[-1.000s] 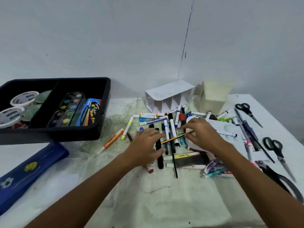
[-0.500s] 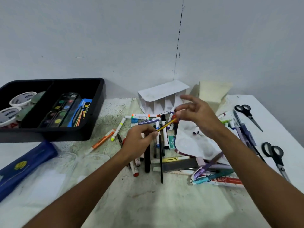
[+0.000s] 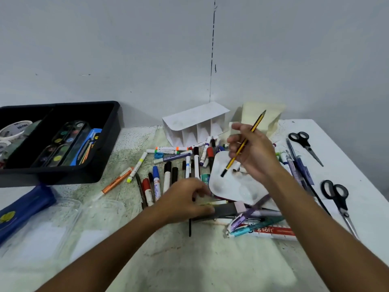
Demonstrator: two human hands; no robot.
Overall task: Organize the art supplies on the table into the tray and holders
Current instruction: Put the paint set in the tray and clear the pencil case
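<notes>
While the right hand (image 3: pixel 255 151) is raised above the white paint palette (image 3: pixel 230 184), a yellow-and-black striped pencil (image 3: pixel 244 142) is pinched between its curled fingers, tilted with the sharpened tip pointing up toward the cream pouch (image 3: pixel 261 116) and the black end hanging low over the palette. Lower down, the left hand (image 3: pixel 185 200) is set on the heap of markers (image 3: pixel 168 173), its fingers curled around something in the pile that cannot be made out. Behind the heap, the white divided holder (image 3: pixel 195 125) is lying on its side, and the black tray (image 3: pixel 92 173) is seen at far left.
</notes>
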